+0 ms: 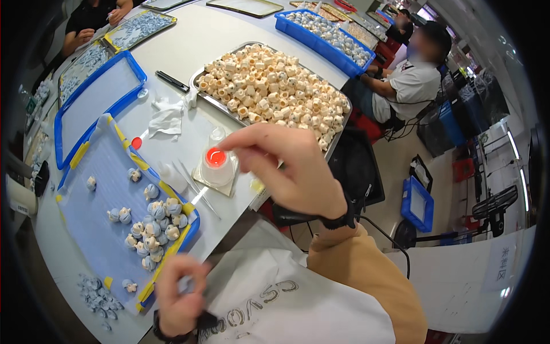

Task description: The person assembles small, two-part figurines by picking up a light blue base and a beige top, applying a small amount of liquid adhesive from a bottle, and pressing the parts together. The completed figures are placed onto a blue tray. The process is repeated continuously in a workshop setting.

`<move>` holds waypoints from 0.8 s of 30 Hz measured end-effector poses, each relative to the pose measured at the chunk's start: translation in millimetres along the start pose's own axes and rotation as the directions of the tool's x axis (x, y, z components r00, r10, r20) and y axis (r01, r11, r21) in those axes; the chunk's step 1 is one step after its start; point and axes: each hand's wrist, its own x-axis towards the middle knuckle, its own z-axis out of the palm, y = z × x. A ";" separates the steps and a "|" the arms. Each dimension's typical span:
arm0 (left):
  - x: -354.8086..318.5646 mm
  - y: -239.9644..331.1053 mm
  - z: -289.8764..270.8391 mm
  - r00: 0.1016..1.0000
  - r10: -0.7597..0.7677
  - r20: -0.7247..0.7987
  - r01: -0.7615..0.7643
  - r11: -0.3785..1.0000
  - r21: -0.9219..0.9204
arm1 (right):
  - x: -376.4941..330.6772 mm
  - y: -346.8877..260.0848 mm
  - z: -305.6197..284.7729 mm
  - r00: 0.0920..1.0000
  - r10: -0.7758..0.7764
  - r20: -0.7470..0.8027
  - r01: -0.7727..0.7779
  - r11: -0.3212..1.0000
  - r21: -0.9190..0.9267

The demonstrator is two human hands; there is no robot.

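Observation:
My right hand (286, 166) is over the table's near edge, its bent fingers closed just right of a translucent cup (220, 172) with bright red-orange contents. Whatever its fingertips hold, if anything, cannot be made out. Lower down, my left hand (180, 292) is curled in front of my apron around a small blue-grey piece (184, 284), mostly hidden by the fingers. Beside that hand lies a blue tray (91, 212) lined with film and edged with yellow tape. On it sit several small cream figure parts with blue-grey caps (153, 229), bunched toward the near right corner.
Beyond the cup stands a metal tray (197, 77) heaped with cream pieces (269, 86). Metal tweezers (197, 189), crumpled tissue (166, 117) and a black pen (172, 81) lie nearby. Loose blue-grey pieces (97, 295) are at lower left. A co-worker (401, 86) sits at far right.

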 end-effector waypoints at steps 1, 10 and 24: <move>17.4 6.8 21.5 0.997 -0.004 0.074 -0.002 0.997 0.081 | -1.3 -11.9 0.9 1.000 -0.005 0.002 0.004 0.996 0.084; 29.8 -40.5 49.9 0.988 0.103 0.113 -0.142 0.889 0.435 | -1.2 -33.6 65.2 0.946 -0.254 -0.202 0.315 0.868 0.383; 33.4 -47.6 68.1 0.980 0.163 -0.113 -0.127 0.954 0.273 | 5.1 -15.5 78.3 0.912 -0.387 -0.137 0.386 0.922 -0.029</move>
